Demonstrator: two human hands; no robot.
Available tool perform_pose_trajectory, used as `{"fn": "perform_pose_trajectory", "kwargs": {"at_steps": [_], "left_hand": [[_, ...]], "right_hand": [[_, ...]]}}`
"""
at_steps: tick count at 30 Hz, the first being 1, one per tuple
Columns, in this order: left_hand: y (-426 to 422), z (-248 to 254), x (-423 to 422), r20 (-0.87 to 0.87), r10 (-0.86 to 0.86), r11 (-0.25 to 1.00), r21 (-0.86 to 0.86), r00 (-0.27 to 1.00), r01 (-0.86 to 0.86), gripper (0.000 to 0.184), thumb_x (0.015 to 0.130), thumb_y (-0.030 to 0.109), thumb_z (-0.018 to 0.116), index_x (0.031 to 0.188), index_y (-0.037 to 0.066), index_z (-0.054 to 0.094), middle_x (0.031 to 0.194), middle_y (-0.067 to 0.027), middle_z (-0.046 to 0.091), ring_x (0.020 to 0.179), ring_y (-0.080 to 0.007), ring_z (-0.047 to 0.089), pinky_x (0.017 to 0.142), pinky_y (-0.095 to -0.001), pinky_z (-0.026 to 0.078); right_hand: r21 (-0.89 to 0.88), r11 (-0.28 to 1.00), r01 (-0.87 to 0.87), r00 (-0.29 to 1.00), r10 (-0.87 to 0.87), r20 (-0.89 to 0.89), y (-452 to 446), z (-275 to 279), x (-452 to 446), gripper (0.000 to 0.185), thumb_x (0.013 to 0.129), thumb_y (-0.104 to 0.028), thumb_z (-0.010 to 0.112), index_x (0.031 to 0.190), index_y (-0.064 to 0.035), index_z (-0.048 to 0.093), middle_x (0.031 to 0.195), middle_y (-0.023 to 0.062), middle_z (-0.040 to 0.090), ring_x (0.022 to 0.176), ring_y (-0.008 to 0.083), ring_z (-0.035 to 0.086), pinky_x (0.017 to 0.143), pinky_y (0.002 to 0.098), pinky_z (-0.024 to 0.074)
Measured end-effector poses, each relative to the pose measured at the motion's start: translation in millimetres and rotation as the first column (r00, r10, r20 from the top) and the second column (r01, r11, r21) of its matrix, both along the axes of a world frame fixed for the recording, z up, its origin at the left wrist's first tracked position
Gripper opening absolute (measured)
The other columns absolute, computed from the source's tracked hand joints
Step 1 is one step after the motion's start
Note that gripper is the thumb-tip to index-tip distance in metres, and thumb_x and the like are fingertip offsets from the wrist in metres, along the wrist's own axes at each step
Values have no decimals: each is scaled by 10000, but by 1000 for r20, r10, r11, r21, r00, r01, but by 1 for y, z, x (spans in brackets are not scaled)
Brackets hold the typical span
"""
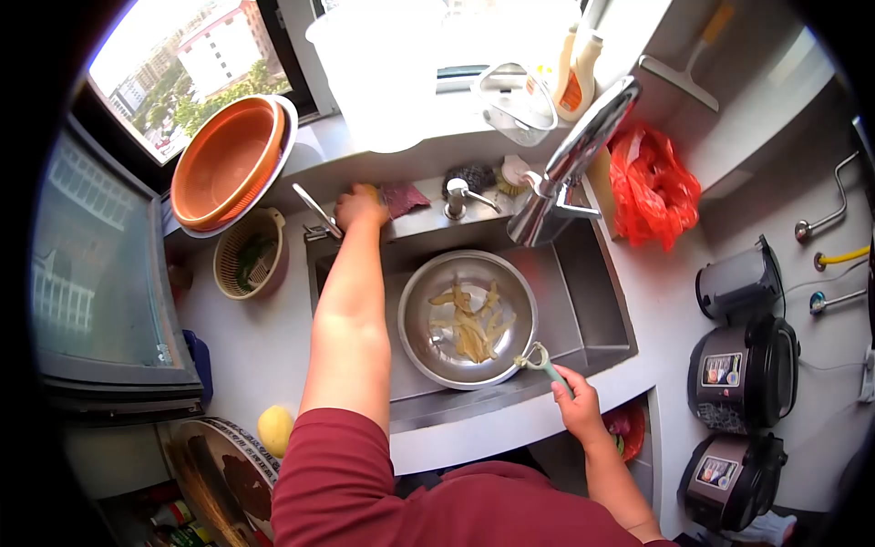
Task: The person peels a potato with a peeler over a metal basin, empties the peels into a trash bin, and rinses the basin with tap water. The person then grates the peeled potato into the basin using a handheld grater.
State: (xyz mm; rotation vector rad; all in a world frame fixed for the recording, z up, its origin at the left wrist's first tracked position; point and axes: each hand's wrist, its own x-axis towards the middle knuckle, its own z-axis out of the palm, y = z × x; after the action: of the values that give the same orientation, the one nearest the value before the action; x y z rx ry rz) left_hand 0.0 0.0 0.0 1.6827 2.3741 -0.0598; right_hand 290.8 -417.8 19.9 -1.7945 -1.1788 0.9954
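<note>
My right hand (pixel 580 399) is closed round the pale green handle of a Y-shaped peeler (pixel 543 361), whose head is over the near right rim of a steel bowl (pixel 410 337). Several yellowish peelings (pixel 471 328) lie in that bowl, which stands in the sink (pixel 556 283). At the sink's back ledge, my left hand (pixel 361 208) reaches past a small tap (pixel 319 214). Its fingers are curled at something yellowish, mostly hidden, beside a dark pink cloth (pixel 404 198). A peeled, pale yellow potato (pixel 275 429) sits on the counter at the left.
A large tap (pixel 574 155) rises behind the sink, near a soap dispenser (pixel 458 196). Orange basins (pixel 226 159) and a beige basket (pixel 246 260) with greens stand at left. A red plastic bag (pixel 649 187) and two cookers (pixel 743 374) are at right.
</note>
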Motion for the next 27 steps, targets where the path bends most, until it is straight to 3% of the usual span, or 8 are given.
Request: {"fn": "perform_pose_trajectory", "kwargs": {"at_steps": [5, 8, 9, 10, 11, 13, 18, 27], "left_hand": [[-37, -6, 33, 126, -163, 937, 329, 979, 114, 782, 678, 348, 732, 1323, 94, 370, 1146, -243, 518, 1048, -381, 556, 845, -441, 495], [-109, -36, 3, 309, -508, 641, 759, 804, 113, 782, 740, 309, 707, 1371, 56, 320, 1196, -230, 511, 1089, -363, 532, 903, -451, 457], [-138, -40, 7, 776, -499, 799, 584, 387, -141, 678, 817, 263, 658, 1373, 67, 322, 1252, -171, 498, 1135, -306, 521, 949, -392, 442], [-178, -19, 19, 963, -227, 945, 182, -143, -273, 576, 860, 261, 602, 1346, 75, 357, 1263, -132, 489, 1134, -290, 525, 933, -430, 464], [-207, -1, 25, 876, -33, 988, -42, -481, -145, 533, 872, 320, 560, 1320, 82, 394, 1258, -136, 501, 1117, -312, 539, 907, -491, 481], [-245, -6, 39, 690, 85, 977, -198, -719, -74, 537, 882, 407, 509, 1303, 85, 423, 1212, -142, 544, 1103, -338, 551, 886, -518, 491], [-283, 20, 55, 479, 78, 976, -216, -875, -32, 590, 892, 504, 509, 1307, 93, 422, 1231, -131, 532, 1098, -330, 562, 886, -487, 503], [-281, 31, 44, 704, -146, 961, -65, -695, -268, 488, 938, 405, 476, 1296, 76, 436, 1178, -105, 563, 1051, -221, 579, 873, -378, 504]], "right_hand": [[-55, 995, 84, 985, -91, -146, 2, -5, 36, 328, 920, -127, 563, 1230, -22, 549, 825, 26, 625, 708, 71, 524, 674, 230, 452], [-44, 994, 102, 958, -110, -265, 18, -3, 14, 346, 926, -97, 525, 1267, -39, 528, 873, 32, 625, 724, 78, 525, 687, 234, 453], [24, 998, 50, 975, -43, -219, 30, 5, 9, 363, 926, -90, 514, 1286, -43, 514, 872, 33, 616, 732, 84, 525, 690, 237, 450], [84, 996, -7, 987, 21, -162, 43, 17, 1, 381, 925, -82, 503, 1304, -48, 500, 872, 34, 606, 741, 90, 524, 694, 240, 447], [140, 988, -69, 992, 83, -96, 57, 25, -6, 400, 924, -75, 492, 1323, -52, 486, 871, 34, 597, 749, 96, 524, 698, 243, 444], [405, 882, -242, 967, 183, 178, 90, 26, -16, 389, 879, -55, 527, 1265, -84, 552, 914, 99, 629, 716, 193, 583, 683, 292, 471], [368, 805, -465, 881, 379, 284, 135, 82, -64, 345, 854, -109, 554, 1194, -137, 607, 837, 116, 628, 713, 287, 610, 638, 368, 485], [195, 771, -606, 682, 377, 627, 137, 105, -93, 351, 850, -132, 544, 1197, -133, 588, 753, 109, 588, 675, 301, 598, 605, 405, 487]]}}
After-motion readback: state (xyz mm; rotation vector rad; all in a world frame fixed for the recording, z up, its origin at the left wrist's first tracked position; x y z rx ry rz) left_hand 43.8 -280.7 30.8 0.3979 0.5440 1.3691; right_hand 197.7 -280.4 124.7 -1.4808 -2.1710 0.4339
